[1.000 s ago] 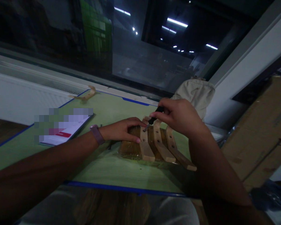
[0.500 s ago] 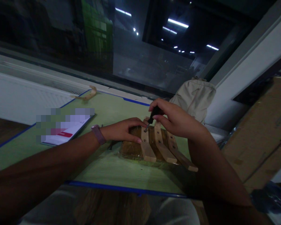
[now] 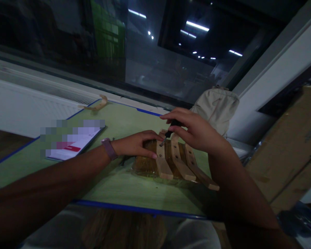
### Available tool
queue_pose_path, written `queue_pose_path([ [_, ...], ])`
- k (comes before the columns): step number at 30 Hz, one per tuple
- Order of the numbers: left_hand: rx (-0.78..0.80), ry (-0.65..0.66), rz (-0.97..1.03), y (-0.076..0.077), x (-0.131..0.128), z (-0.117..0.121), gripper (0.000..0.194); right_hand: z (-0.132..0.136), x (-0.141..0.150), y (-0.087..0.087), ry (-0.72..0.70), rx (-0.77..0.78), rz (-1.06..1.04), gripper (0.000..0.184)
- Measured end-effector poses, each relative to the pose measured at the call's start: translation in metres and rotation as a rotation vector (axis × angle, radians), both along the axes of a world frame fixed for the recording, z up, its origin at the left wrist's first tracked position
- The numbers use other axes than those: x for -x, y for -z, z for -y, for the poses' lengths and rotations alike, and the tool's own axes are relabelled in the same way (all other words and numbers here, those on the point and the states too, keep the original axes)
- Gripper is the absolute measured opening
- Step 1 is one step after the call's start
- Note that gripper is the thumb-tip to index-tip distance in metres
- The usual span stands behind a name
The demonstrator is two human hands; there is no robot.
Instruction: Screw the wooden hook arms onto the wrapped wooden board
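My right hand [image 3: 194,128] grips a screwdriver [image 3: 168,134] by its black handle, index finger stretched over the top. The tilted shaft meets a dark hole or screw in the leftmost bent wooden piece [image 3: 165,168]. Around that piece's left side curves my left hand [image 3: 136,143], thumb on its near part and fingers toward its far end. Two more bent wooden pieces, a middle one [image 3: 185,167] and a right one [image 3: 203,176], lie alongside with dark holes or screws. All three rest across a brown block [image 3: 146,164] wrapped in clear film.
The green table [image 3: 114,190] has blue edging. On it lie a booklet [image 3: 75,148], partly pixelated, and another bent wooden piece [image 3: 97,104] at the far left corner. A beige backpack [image 3: 215,105] stands behind; a large cardboard box [image 3: 287,152] is at the right. A window and radiator [image 3: 28,103] lie beyond.
My right hand has shifted slightly on the screwdriver, its index finger now reaching further left over the handle. The left hand and the wooden pieces stay in place.
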State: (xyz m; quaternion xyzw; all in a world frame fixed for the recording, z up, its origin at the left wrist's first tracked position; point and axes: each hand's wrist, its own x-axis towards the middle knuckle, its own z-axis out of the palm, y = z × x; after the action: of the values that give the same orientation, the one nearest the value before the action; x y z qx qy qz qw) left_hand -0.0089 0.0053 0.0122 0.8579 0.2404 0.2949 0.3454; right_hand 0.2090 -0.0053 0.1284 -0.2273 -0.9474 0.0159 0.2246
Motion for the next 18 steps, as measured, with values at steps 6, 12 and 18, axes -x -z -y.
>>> queue_pose_path([
  [6, -0.027, -0.007, -0.006, 0.001, 0.0, 0.0, 0.057, -0.004, 0.003, 0.006, 0.159, -0.051, -0.068, 0.025],
  [12, -0.019, -0.001, 0.008, 0.0, -0.001, 0.0, 0.056, 0.001, 0.001, 0.002, 0.125, -0.086, 0.038, 0.032],
  [18, 0.01, 0.001, 0.01, 0.0, 0.0, 0.0, 0.056, 0.004, -0.006, -0.005, -0.038, 0.07, -0.008, 0.036],
])
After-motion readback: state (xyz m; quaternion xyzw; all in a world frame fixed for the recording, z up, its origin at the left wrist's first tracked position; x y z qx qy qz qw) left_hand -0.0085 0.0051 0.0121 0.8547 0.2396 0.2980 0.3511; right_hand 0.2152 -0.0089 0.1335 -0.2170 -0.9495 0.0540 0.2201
